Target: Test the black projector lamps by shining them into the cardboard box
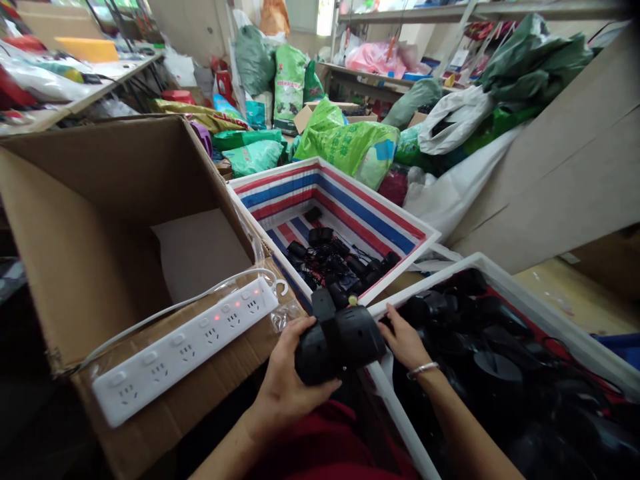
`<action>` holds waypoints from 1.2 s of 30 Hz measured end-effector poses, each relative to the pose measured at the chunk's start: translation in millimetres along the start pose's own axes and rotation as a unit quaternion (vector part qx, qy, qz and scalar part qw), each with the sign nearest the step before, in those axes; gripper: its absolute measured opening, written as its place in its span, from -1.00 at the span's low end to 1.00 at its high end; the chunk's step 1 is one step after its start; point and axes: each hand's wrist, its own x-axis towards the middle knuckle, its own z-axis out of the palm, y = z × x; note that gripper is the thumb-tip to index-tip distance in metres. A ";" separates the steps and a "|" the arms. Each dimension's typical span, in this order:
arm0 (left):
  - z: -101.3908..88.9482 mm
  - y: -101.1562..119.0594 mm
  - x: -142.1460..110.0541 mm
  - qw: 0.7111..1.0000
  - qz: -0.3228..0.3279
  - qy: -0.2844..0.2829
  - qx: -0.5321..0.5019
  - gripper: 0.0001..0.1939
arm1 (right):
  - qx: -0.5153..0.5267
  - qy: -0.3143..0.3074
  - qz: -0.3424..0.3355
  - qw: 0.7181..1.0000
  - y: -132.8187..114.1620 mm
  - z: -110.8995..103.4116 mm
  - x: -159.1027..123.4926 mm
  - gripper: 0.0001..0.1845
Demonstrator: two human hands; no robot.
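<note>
My left hand (287, 373) is closed around a black rounded device (340, 337) with a strap-like band across its middle and a block on top; its exact kind is unclear. A small yellowish round spot shows on its upper edge. My right hand (407, 340), with a bracelet at the wrist, is by the device's right end, thumb and forefinger apart. Whether those fingertips touch it is hard to see. Right of me, a white-rimmed bin (505, 280) holds many similar black devices (495, 373). Ahead, a striped lined bin (370, 193) contains black adapters with cords (330, 253).
An open cardboard box (110, 180) stands at left. On its near flap lies a white power strip (187, 350) with several red lights lit and a cord (200, 300). Green bags (345, 137) and sacks pile up behind. A large pale panel (565, 153) leans at right.
</note>
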 end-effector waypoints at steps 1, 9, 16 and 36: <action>-0.9 3.3 0.8 0.996 -0.049 -0.038 -0.069 -0.23 | 0.032 -0.003 -0.003 0.999 -13.7 -4.0 -1.4 -0.15; -5.2 19.2 6.4 0.884 -0.204 -0.214 -0.362 -0.19 | 0.411 -0.362 0.019 0.837 -127.0 8.9 -32.9 -0.03; -7.2 13.9 9.9 0.882 -0.230 -0.168 -0.375 -0.19 | 0.501 -0.287 0.010 0.816 -138.7 -1.7 -41.7 -0.38; 3.4 6.5 5.8 0.849 -0.299 -0.043 -0.433 -0.51 | 0.300 -0.192 -0.138 0.924 -136.9 -2.7 -47.3 -0.31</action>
